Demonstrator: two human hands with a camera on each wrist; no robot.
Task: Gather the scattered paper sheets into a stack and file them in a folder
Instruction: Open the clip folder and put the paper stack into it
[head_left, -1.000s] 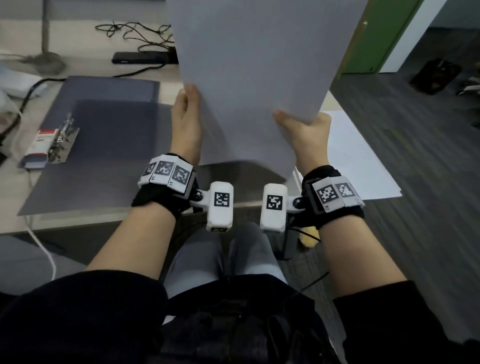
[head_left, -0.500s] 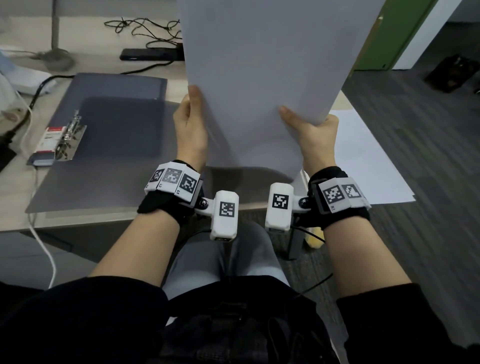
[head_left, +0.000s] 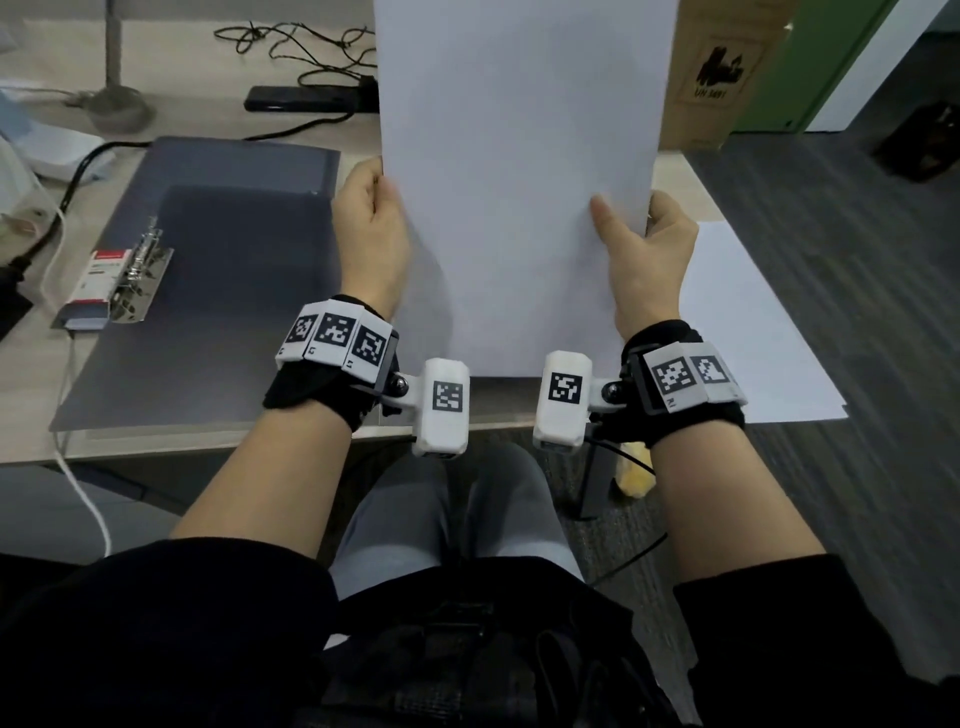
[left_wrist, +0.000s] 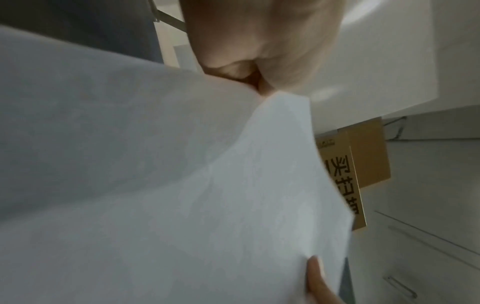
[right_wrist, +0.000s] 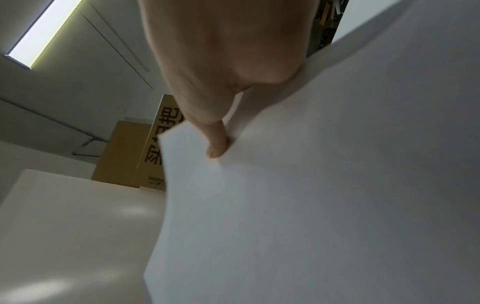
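Head view: both hands held the paper stack (head_left: 519, 171) upright.
Left hand (head_left: 370, 228): gripped its left edge.
Right hand (head_left: 644, 254): pinched its right edge.
Folder (head_left: 208, 270): open, left of the hands.

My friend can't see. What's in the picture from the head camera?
Two hands, left hand and right hand, hold a stack of white paper upright over a desk. An open grey folder lies to the left, and another sheet lies to the right.
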